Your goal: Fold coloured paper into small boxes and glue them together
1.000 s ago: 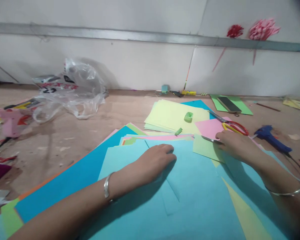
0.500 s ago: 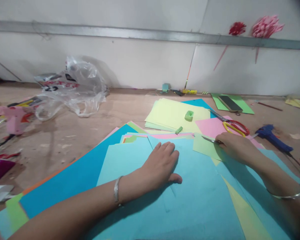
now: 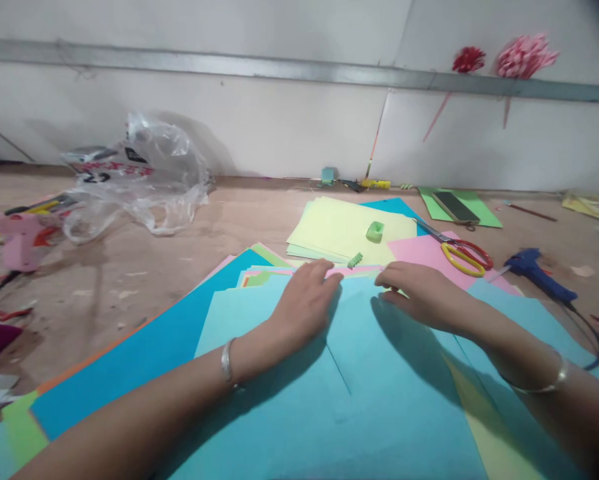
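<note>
My left hand (image 3: 306, 297) rests over the top edge of a large light blue paper sheet (image 3: 379, 400), fingers bent but apart, holding nothing that shows. To its right, my right hand (image 3: 424, 290) hovers near the same top edge and casts a shadow on the sheet. Its fingers and thumb are slightly parted, with no object visible between them. Below my left hand, a thin dark line runs across the light blue sheet; whether it is a slit or a strip I cannot tell. More coloured papers lie underneath, a darker blue sheet (image 3: 144, 353) among them.
Red-and-yellow-handled scissors (image 3: 462, 257) lie on pink paper, beside a blue glue gun (image 3: 542, 273). Pale yellow sheets (image 3: 334, 223) carry small green paper pieces. A phone (image 3: 456, 207) lies at the back. At left are a plastic bag (image 3: 144, 177) and a pink glue gun (image 3: 22, 240).
My right hand has moved left, away from the small dark blade it was touching, which no longer shows. My left hand has shifted slightly left and up toward the sheet's top edge.
</note>
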{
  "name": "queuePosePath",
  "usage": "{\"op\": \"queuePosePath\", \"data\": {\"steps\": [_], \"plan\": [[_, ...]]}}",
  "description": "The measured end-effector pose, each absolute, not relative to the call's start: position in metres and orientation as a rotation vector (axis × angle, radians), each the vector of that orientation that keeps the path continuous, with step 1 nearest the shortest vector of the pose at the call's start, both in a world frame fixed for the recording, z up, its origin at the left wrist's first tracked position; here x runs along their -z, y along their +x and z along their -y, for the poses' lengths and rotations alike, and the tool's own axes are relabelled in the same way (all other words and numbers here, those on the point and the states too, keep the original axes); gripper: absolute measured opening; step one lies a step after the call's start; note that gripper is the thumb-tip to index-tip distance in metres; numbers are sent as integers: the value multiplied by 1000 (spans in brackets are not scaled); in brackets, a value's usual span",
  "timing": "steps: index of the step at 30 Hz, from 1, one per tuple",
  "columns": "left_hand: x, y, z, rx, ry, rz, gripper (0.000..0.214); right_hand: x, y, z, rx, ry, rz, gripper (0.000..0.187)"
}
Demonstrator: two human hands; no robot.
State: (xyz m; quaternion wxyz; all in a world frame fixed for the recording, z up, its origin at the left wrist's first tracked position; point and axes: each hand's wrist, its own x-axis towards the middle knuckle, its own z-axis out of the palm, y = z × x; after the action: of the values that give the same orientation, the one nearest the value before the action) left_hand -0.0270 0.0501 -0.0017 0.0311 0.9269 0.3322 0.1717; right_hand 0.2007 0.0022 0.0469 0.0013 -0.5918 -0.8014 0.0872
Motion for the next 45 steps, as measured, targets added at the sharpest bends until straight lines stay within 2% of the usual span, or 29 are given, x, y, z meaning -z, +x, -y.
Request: {"op": "queuePosePath", "data": {"steps": [3, 6, 10, 13, 16, 19, 23, 29, 31, 34, 39, 41, 45], "plan": [[0, -32, -69, -487, 2785, -1218, 44, -37, 180, -18, -372, -1866, 2462, 16], [2, -35, -81, -513, 2672, -1294, 36, -22, 168, -26, -496, -1827, 2385, 18], [6, -37, -86, -773, 2466, -1254, 27, -17, 166, -24, -761, -1686, 2171, 2], [6, -38, -88, -1039, 2097, -1130, 29, -23, 174, -22, -852, -1583, 1939, 10], [5, -40, -94, -1207, 1558, -876, 38, -27, 183, -24, -966, -1510, 1646, 15], [6, -43, -100, -1148, 1250, -627, 58, -26, 188, -28, -1111, -1380, 1351, 25], [3, -43, -99, -1023, 1333, -557, 61, -26, 188, -29, -1177, -1299, 1085, 35], [-4, -35, -91, -929, 1336, -434, 85, -32, 182, -26, -1437, -1213, 1008, 43], [-4, -35, -88, -879, 1342, -419, 77, -30, 181, -26, -1454, -1224, 1037, 43], [-2, -37, -85, -753, 1375, -554, 46, -24, 182, -30, -1326, -1267, 1043, 41], [-2, -35, -84, -714, 1371, -838, 44, -12, 198, -41, -1029, -1292, 895, 38], [-1, -34, -88, -778, 1391, -942, 41, -9, 203, -45, -1073, -1236, 812, 38], [7, -34, -98, -929, 1449, -1082, 34, -4, 202, -46, -1382, -1161, 860, 35]]}}
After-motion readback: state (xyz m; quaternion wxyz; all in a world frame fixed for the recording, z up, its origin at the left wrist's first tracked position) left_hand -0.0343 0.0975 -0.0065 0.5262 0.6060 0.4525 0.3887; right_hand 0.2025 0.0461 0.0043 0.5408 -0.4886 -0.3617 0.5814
